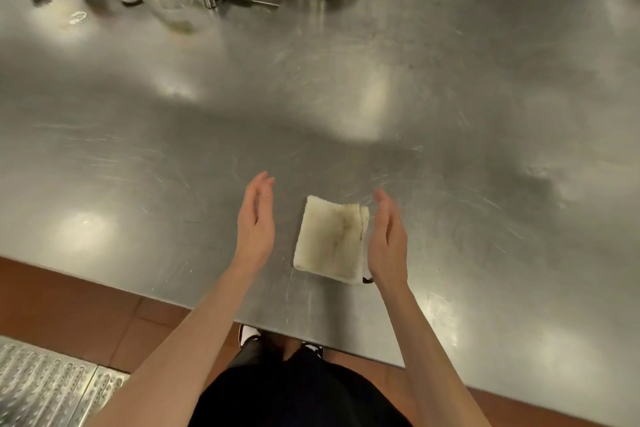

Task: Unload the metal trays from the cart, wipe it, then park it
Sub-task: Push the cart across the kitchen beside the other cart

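I see wiping step pending: folded, stained white cloth [330, 242] flat on scratched steel counter [450, 97]. Left hand [256, 222], right hand [387, 241] flank it, fingers straight, empty. Next: grip cloth.

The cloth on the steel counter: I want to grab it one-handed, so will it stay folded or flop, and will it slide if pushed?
The cloth is folded in soft layers, so it would likely droop and partly unfold when lifted by one edge. It looks thin, probably light. On the smooth counter it may slide when pushed, though bunching seems as likely.
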